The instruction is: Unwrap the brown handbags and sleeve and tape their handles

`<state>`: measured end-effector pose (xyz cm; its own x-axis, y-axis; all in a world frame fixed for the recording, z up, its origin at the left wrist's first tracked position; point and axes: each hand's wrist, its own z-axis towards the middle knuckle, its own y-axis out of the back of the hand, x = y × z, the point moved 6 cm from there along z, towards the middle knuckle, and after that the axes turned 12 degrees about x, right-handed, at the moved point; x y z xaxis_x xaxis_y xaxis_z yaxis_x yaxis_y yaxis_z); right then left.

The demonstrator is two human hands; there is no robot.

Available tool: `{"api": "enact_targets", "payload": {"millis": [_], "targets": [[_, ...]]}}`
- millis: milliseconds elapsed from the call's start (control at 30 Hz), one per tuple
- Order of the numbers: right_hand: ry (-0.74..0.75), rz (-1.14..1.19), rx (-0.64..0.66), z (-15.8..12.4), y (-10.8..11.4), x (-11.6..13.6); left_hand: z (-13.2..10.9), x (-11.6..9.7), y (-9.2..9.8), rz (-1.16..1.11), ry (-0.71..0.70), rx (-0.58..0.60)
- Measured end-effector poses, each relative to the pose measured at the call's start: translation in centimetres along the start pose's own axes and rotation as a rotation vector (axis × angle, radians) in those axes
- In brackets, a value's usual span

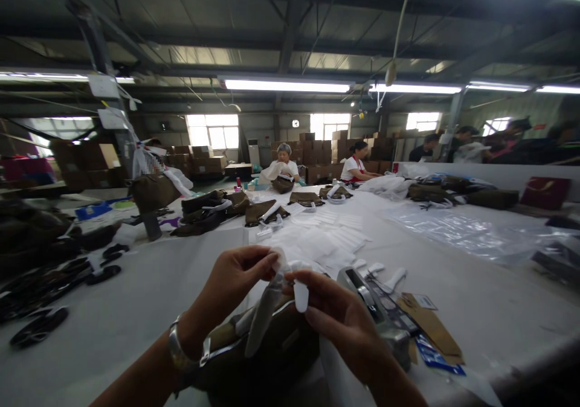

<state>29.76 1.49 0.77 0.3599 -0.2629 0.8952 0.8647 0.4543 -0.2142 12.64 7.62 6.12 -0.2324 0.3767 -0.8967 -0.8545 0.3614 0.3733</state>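
A dark olive zipped bag (290, 340) lies in front of me at the table's near edge. Above it, my left hand (238, 277) pinches a thin translucent plastic piece (280, 261) between thumb and fingertips. From there a pale wrapped strip (263, 319) hangs down over the bag's zipper (231, 348). My right hand (338, 310) is closed close beside the left, its fingertips on a white rounded tab (301, 296). Whether the tab and the strip are one piece, I cannot tell.
A grey tape dispenser (376, 310) stands right of my hand, near brown cards (430, 328) and a blue packet (438, 355). White sheets (317, 238) and several olive bags (267, 212) lie ahead. Black straps (40, 328) are at left. Co-workers sit across the table.
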Motion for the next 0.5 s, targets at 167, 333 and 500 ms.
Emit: {"api": "enact_targets", "payload": {"millis": [167,333,500], "targets": [[-0.002,-0.401,-0.131,1.7,0.7,0.5,-0.2,-0.7,0.0,-0.009,-0.049,-0.053],[-0.085,-0.440,-0.051,3.1,0.4,0.2,-0.9,-2.0,0.3,0.084,-0.151,-0.122],[-0.064,-0.395,-0.043,3.5,0.3,0.1,-1.8,-2.7,0.2,0.305,-0.270,-0.150]]}}
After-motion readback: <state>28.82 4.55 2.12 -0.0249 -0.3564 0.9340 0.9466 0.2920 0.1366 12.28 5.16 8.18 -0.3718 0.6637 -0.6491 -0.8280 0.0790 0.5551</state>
